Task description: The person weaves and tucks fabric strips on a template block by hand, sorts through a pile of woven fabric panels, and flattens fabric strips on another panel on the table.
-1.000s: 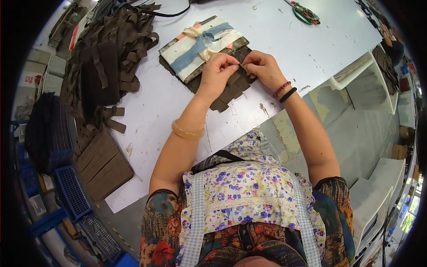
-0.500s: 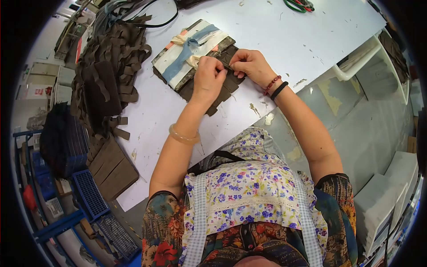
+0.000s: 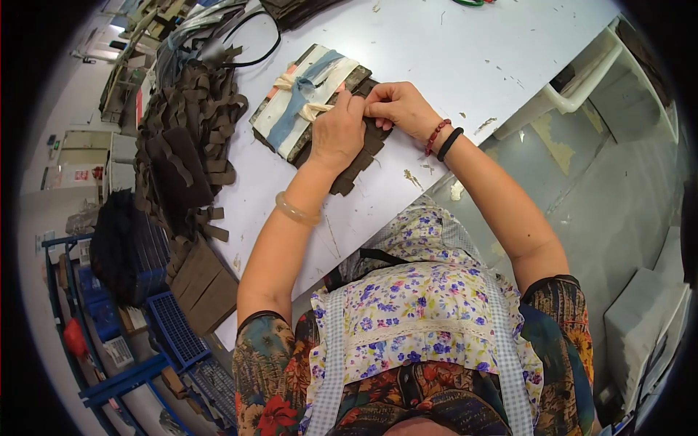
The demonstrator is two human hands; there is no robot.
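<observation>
A flat bundle of fabric pieces [image 3: 291, 109] lies on the table, tied across with a blue cloth strip [image 3: 291, 120] and knotted cream strips. Stepped dark brown fabric pieces [image 3: 356, 168] stick out along its near right side. My left hand [image 3: 338, 134] is closed in a pinch at the brown pieces, knuckles up, covering part of the bundle. Against its fingertips, my right hand [image 3: 403, 109] pinches at the same brown fabric from the right. What lies exactly between the fingertips is mostly hidden.
A heap of brown fabric straps [image 3: 193, 116] covers the table's left side, with stacked brown panels [image 3: 203, 280] at the edge below. A black cord loop [image 3: 254, 36] lies at the back. White bins [image 3: 632, 94] stand right of the table; blue racks [image 3: 171, 327] stand left.
The view has shifted slightly, so the table's contents sit differently in frame. My hands have come closer together, their fingertips now meeting at the brown fabric.
</observation>
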